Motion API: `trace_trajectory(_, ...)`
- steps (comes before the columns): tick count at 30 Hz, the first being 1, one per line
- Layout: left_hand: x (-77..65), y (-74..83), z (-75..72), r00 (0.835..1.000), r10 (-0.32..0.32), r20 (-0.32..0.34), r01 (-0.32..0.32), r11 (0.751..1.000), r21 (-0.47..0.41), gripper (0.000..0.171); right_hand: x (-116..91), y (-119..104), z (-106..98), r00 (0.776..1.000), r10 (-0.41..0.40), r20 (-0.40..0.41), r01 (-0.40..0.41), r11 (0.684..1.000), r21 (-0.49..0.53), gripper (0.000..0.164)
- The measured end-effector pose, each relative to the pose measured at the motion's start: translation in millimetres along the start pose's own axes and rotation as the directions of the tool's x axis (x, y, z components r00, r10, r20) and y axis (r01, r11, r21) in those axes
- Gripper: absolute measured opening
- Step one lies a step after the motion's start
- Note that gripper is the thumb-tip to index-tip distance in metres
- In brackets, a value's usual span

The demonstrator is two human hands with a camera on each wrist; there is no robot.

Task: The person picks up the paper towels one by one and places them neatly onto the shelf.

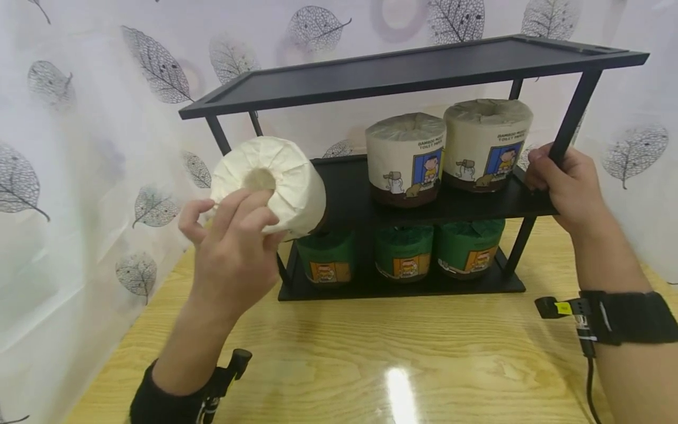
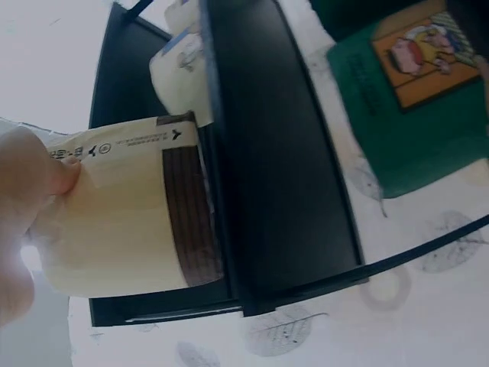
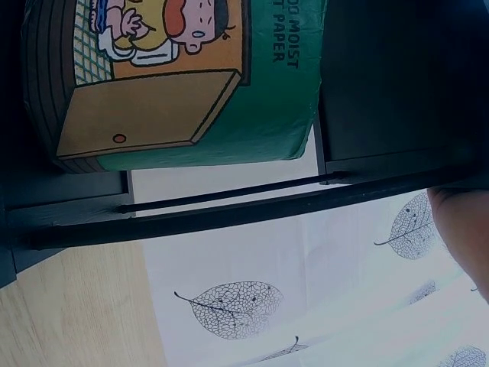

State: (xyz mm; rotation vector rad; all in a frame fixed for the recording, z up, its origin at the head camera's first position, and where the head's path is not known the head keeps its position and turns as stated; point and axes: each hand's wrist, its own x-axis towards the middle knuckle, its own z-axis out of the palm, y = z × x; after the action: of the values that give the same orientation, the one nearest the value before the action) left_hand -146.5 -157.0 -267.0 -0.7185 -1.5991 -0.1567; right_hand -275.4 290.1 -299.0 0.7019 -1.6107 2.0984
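Note:
My left hand (image 1: 233,247) grips a wrapped cream toilet paper roll (image 1: 299,182) at the left end of the rack's middle shelf. Its fingers lie over the roll's top by the core hole, and the thumb presses the side in the left wrist view. The roll tilts towards me, its brown-banded base (image 2: 191,214) at the shelf edge. At the right end, my right hand (image 1: 574,182) holds the post of the black rack (image 1: 413,68) where it meets the middle shelf. Two more cream rolls, a middle one (image 1: 406,171) and a right one (image 1: 484,150), stand upright on that shelf.
Green toilet paper rolls stand on the bottom shelf: a left one (image 1: 325,256), a middle one (image 1: 404,256) and a right one (image 1: 470,247). The rack stands on a wood-grain table (image 1: 328,353). A white leaf-patterned curtain (image 1: 95,147) hangs behind and on the left.

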Motion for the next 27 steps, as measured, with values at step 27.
trace_trajectory(27, -10.8, -13.9, 1.1, 0.915, -0.099, 0.391, 0.102, 0.995, 0.014, 0.024, -0.6, 0.3, 2.5, 1.000, -0.005, 0.005, 0.005, 1.000, 0.002, 0.016)
